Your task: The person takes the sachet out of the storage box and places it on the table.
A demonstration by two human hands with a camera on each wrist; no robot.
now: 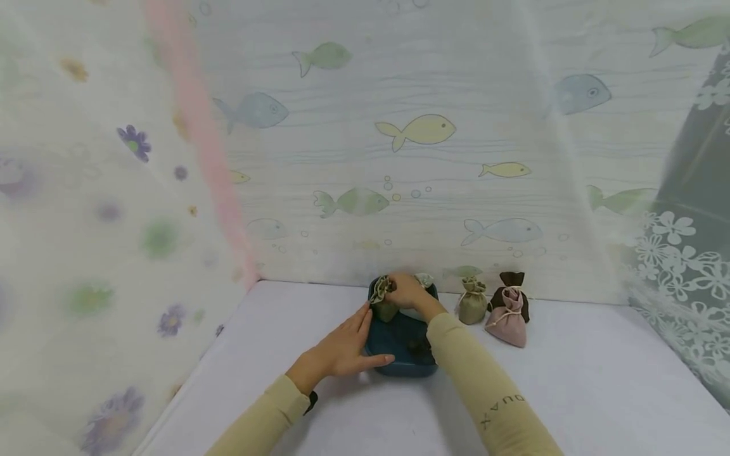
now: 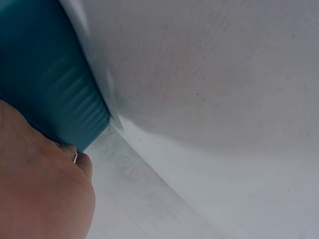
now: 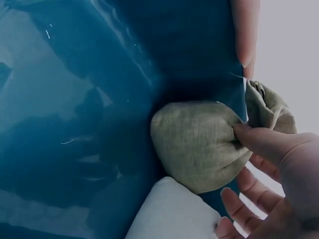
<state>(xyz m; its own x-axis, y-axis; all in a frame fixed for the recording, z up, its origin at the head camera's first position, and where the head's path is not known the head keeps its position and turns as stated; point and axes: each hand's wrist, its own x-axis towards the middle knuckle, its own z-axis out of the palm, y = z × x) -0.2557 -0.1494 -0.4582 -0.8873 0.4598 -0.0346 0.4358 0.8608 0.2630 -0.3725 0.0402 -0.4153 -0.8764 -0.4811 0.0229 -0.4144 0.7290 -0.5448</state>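
My right hand [image 1: 407, 291] pinches the gathered neck of an olive-green drawstring pouch [image 3: 197, 147] between thumb and fingers. The pouch's rounded body hangs inside a dark blue plastic bin [image 1: 402, 368], against the wall at its far left corner. Beside it in the right wrist view lies a white pouch [image 3: 172, 214], partly cut off by the frame. My left hand [image 1: 339, 348] rests along the bin's left side, fingers straight at the rim and thumb stretched toward the near edge. In the left wrist view the bin's ribbed outer wall [image 2: 75, 99] shows beyond that hand.
Right of the bin, another olive-green pouch [image 1: 472, 305] stands on the white tabletop [image 1: 582, 380]. Next to it a pink pouch [image 1: 507, 324] leans in front of a dark brown pouch [image 1: 512, 278]. A fish-patterned curtain [image 1: 353, 145] hangs behind the table, and a flowered one [image 1: 91, 228] at the left.
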